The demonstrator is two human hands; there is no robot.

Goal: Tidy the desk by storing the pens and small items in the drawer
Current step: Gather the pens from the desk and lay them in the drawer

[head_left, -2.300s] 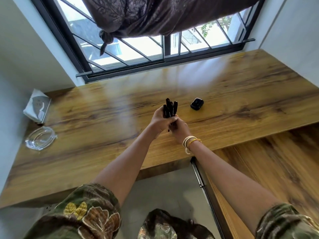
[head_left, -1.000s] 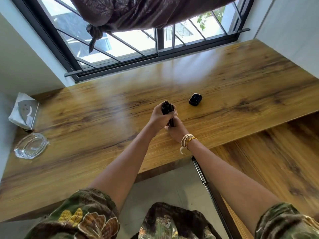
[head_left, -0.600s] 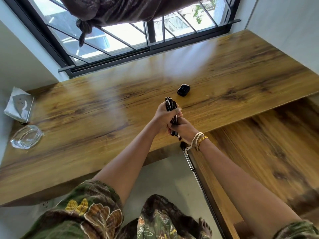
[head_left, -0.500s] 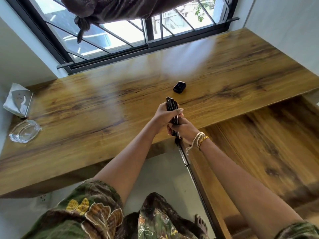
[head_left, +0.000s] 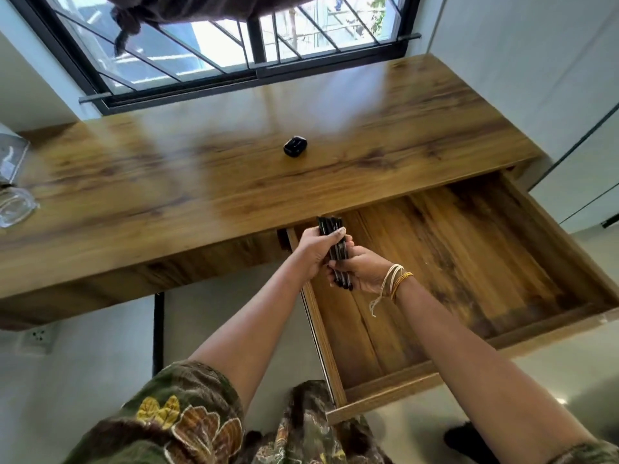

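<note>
Bundle of black pens (head_left: 332,239) is at frame centre, gripped by both my hands, over the left rear corner of the open drawer (head_left: 469,262). My left hand (head_left: 313,251) wraps the upper part, thumb across the front; my right hand (head_left: 360,271) curls round the lower ends, cord and gold bracelets (head_left: 395,283) on that wrist. Pens point up toward the desk (head_left: 201,182) edge. Drawer is pulled out at right, wooden floor showing. Small black case (head_left: 294,146) sits on the desk above centre, well apart from the pens. Glass dish (head_left: 15,205) at far left edge. Barred window (head_left: 234,45) along the top.
</note>
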